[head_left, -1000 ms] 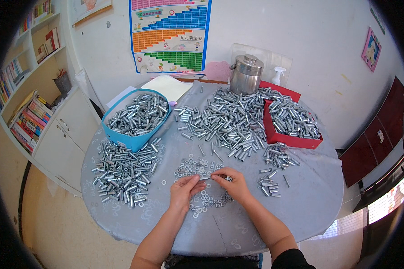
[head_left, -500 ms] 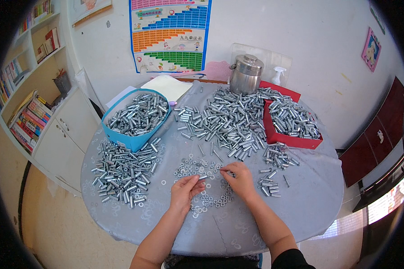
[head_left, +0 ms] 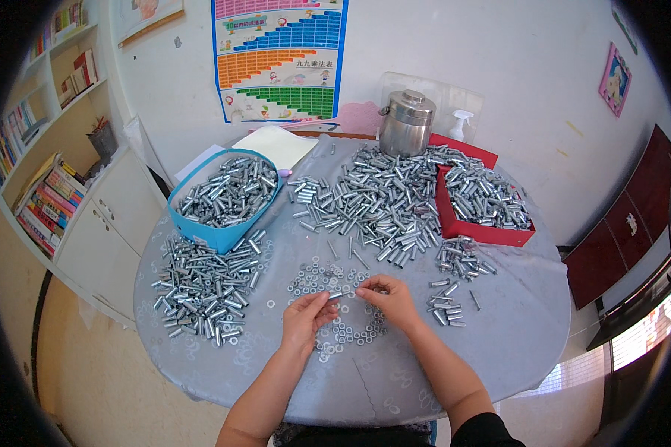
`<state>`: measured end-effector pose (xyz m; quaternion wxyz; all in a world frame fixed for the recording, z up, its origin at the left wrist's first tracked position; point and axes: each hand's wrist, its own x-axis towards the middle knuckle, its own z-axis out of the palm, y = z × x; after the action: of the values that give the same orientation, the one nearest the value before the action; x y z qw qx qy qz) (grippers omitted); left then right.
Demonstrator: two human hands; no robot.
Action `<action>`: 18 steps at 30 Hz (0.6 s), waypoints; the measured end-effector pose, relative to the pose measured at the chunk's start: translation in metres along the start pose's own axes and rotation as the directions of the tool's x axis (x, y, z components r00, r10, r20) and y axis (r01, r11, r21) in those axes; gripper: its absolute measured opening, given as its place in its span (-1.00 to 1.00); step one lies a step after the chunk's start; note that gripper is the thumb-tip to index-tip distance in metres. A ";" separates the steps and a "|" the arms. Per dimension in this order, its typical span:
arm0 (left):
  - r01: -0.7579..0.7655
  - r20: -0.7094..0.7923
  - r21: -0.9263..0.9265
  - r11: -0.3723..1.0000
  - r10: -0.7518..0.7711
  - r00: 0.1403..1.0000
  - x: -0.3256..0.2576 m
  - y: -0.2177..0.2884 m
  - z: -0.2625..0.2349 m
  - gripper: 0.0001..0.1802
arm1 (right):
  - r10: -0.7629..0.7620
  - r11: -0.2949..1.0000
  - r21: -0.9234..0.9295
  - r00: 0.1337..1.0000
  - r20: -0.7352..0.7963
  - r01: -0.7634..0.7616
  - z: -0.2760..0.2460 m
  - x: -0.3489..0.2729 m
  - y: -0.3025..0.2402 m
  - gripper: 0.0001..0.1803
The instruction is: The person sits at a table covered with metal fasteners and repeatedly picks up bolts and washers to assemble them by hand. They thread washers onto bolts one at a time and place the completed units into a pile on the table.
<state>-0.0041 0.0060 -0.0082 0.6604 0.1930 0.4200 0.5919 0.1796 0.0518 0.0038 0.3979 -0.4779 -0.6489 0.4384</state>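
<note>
Between the thumb and fingers of my left hand (head_left: 301, 319) is a metal sleeve bolt (head_left: 338, 294), lying roughly level with its end toward the right. My right hand (head_left: 395, 302) is pinched close to that end; whatever sits between its fingertips is too small to make out. Both hands hover over a loose spread of nuts and washers (head_left: 325, 279) at the middle of the table. More nuts (head_left: 348, 333) lie below and between the hands, partly covered by them.
A blue bin (head_left: 224, 237) full of sleeve bolts stands at left, with a heap of bolts (head_left: 205, 287) before it. Another large heap (head_left: 388, 197) lies at the back beside a filled red box (head_left: 484, 235). Behind stand a steel pot (head_left: 406, 127) and a spray bottle (head_left: 461, 127).
My right hand has moved left, bringing its fingertips up to the end of the bolt. My left hand stays almost where it was, with the same bolt.
</note>
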 end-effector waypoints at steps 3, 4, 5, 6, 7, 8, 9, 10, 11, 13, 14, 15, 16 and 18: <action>0.000 0.013 0.022 1.000 0.000 1.000 0.002 -0.003 -0.002 -0.83 | 0.054 0.964 0.255 0.993 0.108 -0.081 -0.001 0.000 -0.005 -0.84; -0.002 0.023 0.031 1.000 0.001 1.000 0.002 -0.003 -0.003 -0.83 | 0.059 0.963 0.253 0.990 0.124 -0.090 -0.001 0.000 -0.005 -0.84; 0.008 0.029 0.031 0.999 -0.009 1.000 0.002 -0.003 -0.002 -0.83 | 0.064 0.963 0.252 0.988 0.141 -0.099 0.000 0.000 -0.005 -0.83; 0.017 0.036 0.031 0.999 -0.019 0.999 0.002 -0.003 -0.002 -0.83 | 0.057 0.962 0.258 0.989 0.134 -0.091 0.000 0.000 -0.003 -0.83; 0.027 0.042 0.031 0.999 -0.028 0.999 0.002 -0.003 -0.002 -0.83 | 0.050 0.961 0.264 0.990 0.128 -0.083 0.002 0.000 0.001 -0.82; 0.035 0.044 0.027 0.999 -0.036 0.998 0.002 -0.003 -0.002 -0.82 | 0.043 0.960 0.269 0.992 0.122 -0.075 0.002 0.000 0.002 -0.82; 0.042 0.046 0.024 0.999 -0.043 0.998 0.001 -0.002 -0.001 -0.82 | 0.034 0.971 0.233 0.993 0.116 -0.061 0.003 -0.001 0.001 -0.81; 0.049 0.047 0.020 0.999 -0.050 0.998 0.001 -0.002 -0.001 -0.82 | 0.025 0.980 0.196 0.993 0.111 -0.047 0.003 -0.002 -0.002 -0.81; 0.056 0.052 0.010 0.998 -0.057 0.997 0.001 -0.002 -0.002 -0.81 | 0.016 0.987 0.158 0.994 0.107 -0.033 0.003 -0.002 -0.005 -0.80; 0.071 0.061 -0.009 0.997 -0.070 0.996 0.002 -0.003 -0.004 -0.81 | -0.040 0.989 0.148 0.993 0.108 0.023 0.004 -0.003 -0.006 -0.79; 0.087 0.079 -0.009 0.996 -0.086 0.993 0.002 -0.003 -0.004 -0.81 | -0.067 0.988 0.143 0.992 0.109 0.051 0.004 -0.003 -0.007 -0.79; 0.104 0.096 -0.008 0.995 -0.103 0.990 0.003 -0.003 -0.005 -0.81 | -0.055 0.985 0.170 0.992 0.113 0.035 0.005 -0.003 -0.006 -0.79; 0.121 0.114 -0.007 0.993 -0.119 0.986 0.003 -0.003 -0.005 -0.81 | -0.042 0.981 0.195 0.992 0.116 0.019 0.005 -0.003 -0.004 -0.78; 0.133 0.130 -0.008 0.991 -0.131 0.983 0.003 -0.004 -0.004 -0.81 | -0.002 0.971 0.238 0.996 0.089 -0.019 0.005 -0.002 -0.001 -0.79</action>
<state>-0.0054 0.0072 -0.0144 0.7254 0.1974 0.3833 0.5365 0.1754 0.0491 0.0034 0.4211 -0.4097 -0.6066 0.5356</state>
